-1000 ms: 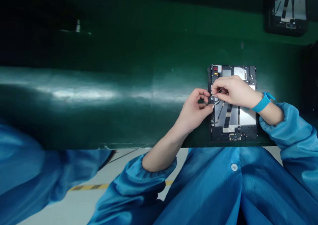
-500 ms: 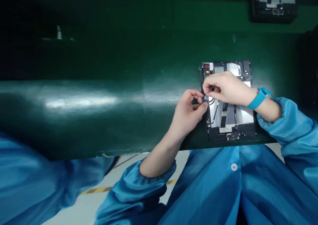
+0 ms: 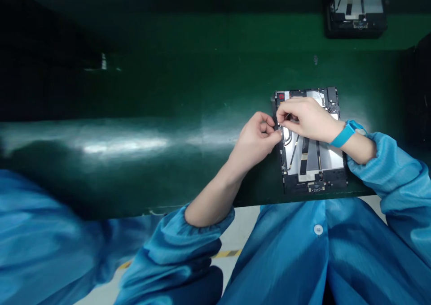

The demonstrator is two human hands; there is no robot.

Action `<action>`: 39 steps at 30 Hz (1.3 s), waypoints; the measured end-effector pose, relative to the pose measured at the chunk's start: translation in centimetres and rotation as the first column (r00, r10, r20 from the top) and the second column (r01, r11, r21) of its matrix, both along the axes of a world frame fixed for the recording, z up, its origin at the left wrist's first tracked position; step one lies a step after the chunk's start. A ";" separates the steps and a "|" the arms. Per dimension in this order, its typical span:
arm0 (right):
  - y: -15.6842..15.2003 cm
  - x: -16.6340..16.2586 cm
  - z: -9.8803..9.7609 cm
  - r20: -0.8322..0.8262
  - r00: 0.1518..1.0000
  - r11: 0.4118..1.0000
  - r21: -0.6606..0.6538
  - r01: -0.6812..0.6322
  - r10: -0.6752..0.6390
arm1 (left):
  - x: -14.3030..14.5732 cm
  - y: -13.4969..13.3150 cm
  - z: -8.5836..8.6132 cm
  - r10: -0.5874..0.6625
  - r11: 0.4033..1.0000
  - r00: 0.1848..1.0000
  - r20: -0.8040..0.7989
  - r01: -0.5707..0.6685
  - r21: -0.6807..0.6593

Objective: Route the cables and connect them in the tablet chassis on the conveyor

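An opened tablet (image 3: 331, 157) lies on the green bench, its inside showing silver plates, black flat cables and small boards. At its upper left edge my right hand (image 3: 308, 120) is closed in a pinch, with a thin wire (image 3: 288, 115) just showing between finger and thumb. Close below, my left hand (image 3: 257, 139) has curled fingers and its thumb tip at the tablet's left edge. Whatever lies between those left fingertips is too small to make out. A blue strap circles my right wrist.
Another opened device (image 3: 355, 24) sits on the raised back part of the green bench (image 3: 188, 85). A dark object (image 3: 420, 89) stands at the right edge. At lower left, a co-worker's blue sleeve (image 3: 43, 233) reaches close to the bench front.
The view has shifted slightly. My fingers have moved slightly up along the tablet's left edge, both hands still pinched there. The co-worker's blue sleeve at left has shifted a little.
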State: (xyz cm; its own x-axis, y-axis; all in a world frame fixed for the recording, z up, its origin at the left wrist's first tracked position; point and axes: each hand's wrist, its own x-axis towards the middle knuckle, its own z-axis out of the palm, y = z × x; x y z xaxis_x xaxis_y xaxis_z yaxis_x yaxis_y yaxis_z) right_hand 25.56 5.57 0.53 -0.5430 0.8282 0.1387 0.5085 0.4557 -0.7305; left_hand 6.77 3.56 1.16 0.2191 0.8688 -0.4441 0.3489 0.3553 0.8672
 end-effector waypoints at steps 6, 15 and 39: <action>0.0 -0.1 0.0 0.018 1.000 1.000 -0.020 0.003 -0.003 | 0.3 0.3 0.2 0.005 0.998 1.000 0.014 -0.004 -0.055; 0.6 -0.1 -0.4 -0.004 0.968 0.967 0.040 0.250 -0.250 | 1.0 2.5 1.1 0.024 0.979 0.999 -0.032 -0.030 -0.203; 0.2 1.2 -1.3 -0.142 0.932 0.905 0.227 0.360 -0.334 | 2.6 3.9 -0.3 0.036 0.992 0.997 0.068 -0.027 -0.125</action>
State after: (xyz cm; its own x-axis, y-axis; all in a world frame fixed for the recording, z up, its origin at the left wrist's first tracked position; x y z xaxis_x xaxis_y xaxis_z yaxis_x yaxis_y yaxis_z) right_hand 26.71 5.75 -0.73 -0.2007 0.8945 0.3994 0.5991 0.4346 -0.6725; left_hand 9.35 7.42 0.82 0.2266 0.8152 -0.5331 0.2758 0.4712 0.8378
